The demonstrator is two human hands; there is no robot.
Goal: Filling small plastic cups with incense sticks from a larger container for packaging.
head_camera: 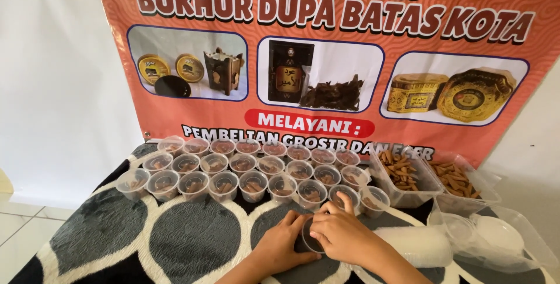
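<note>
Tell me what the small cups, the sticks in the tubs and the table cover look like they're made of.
Small cups: thin clear plastic, glossy; the brown contents show through the walls.
Sticks in the clear tubs: probably wood chips, matte brown, rough and uneven.
Table cover: looks like soft napped fabric, matte, with grey circles on cream.
The cup between left hand and right hand looks like the same clear plastic.

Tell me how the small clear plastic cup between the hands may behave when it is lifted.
The small clear plastic cup looks thin-walled, so probably light and easily squeezed. It seems empty, so a nudge could tip it on the soft patterned cloth.
</note>
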